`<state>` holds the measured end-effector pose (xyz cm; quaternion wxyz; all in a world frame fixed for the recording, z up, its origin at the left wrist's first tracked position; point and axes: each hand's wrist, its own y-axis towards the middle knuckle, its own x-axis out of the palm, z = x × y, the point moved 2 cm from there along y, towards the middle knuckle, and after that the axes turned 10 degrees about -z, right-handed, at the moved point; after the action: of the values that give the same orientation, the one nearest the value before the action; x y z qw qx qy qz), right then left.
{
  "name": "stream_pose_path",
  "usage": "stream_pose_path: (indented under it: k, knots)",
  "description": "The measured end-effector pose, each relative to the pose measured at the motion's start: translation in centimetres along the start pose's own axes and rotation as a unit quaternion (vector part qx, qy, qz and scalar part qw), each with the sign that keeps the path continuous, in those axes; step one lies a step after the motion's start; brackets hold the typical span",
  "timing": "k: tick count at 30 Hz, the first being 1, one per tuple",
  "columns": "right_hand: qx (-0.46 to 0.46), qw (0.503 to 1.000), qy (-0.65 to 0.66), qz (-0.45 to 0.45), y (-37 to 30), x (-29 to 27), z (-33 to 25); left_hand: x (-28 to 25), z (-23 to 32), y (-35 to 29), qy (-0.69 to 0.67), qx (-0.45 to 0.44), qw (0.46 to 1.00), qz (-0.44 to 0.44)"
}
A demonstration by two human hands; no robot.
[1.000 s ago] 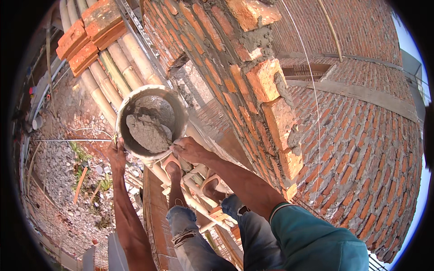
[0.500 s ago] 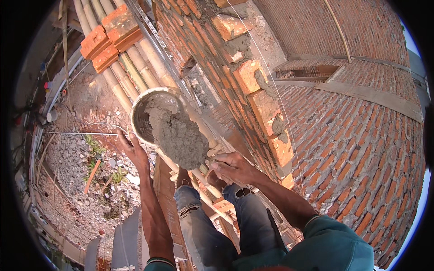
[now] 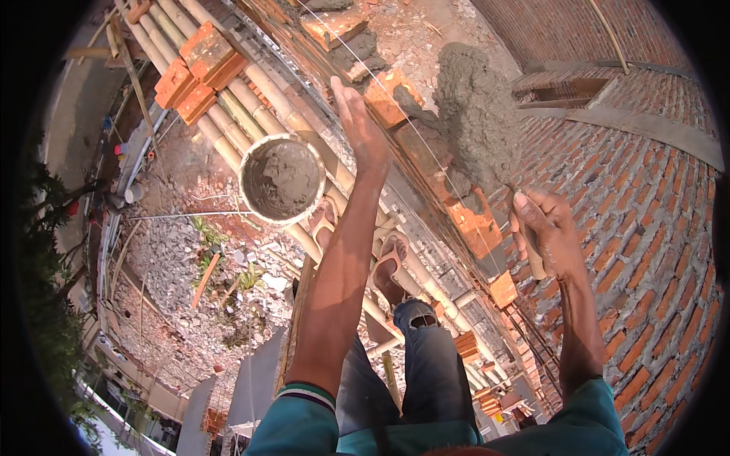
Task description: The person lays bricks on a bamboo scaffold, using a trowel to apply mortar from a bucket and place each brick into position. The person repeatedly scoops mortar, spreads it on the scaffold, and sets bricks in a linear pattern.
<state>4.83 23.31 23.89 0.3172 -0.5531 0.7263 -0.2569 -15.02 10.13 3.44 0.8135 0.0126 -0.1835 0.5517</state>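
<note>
My left hand [image 3: 361, 129] is stretched out flat with its fingers apart, holding nothing, just beside the top course of the brick wall [image 3: 471, 220]. My right hand [image 3: 544, 228] is closed on the wooden handle of a trowel [image 3: 534, 258]; the blade is hidden in a big heap of wet grey mortar [image 3: 475, 114] lying on top of the wall. A round metal bucket [image 3: 283, 180] smeared with mortar rests upright on the bamboo scaffold poles [image 3: 251, 106], left of my left arm.
A taut string line [image 3: 395, 106] runs along the wall top. Loose red bricks [image 3: 194, 68] are stacked on the poles farther out. My sandalled feet [image 3: 388, 262] stand on the bamboo. Rubble-strewn ground [image 3: 175, 281] lies far below on the left; a brick wall face [image 3: 646, 228] fills the right.
The bucket, earlier held up and tipped with mortar spilling out, now sits on the poles nearly empty. The mortar lies on the wall. My left hand has let go; my right grips the trowel.
</note>
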Motion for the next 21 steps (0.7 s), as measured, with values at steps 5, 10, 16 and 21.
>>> stream_pose_path:
  k: [5,10,16,21]
  knots:
    - [-0.027,0.998,0.031,-0.037,4.9,0.2,1.8,1.4,-0.9,1.2,-0.096,-0.029,0.995,-0.022]
    - [-0.153,0.956,-0.234,0.085,8.1,3.8,0.4,1.1,-0.4,0.8,-0.151,-0.014,0.986,-0.063]
    - [-0.154,0.924,-0.316,0.15,7.3,7.0,1.9,1.8,-0.1,0.2,-0.104,-0.062,0.992,-0.036]
    - [-0.159,0.916,-0.346,0.129,3.1,3.6,3.4,1.0,-1.7,1.3,-0.081,-0.01,0.995,-0.062]
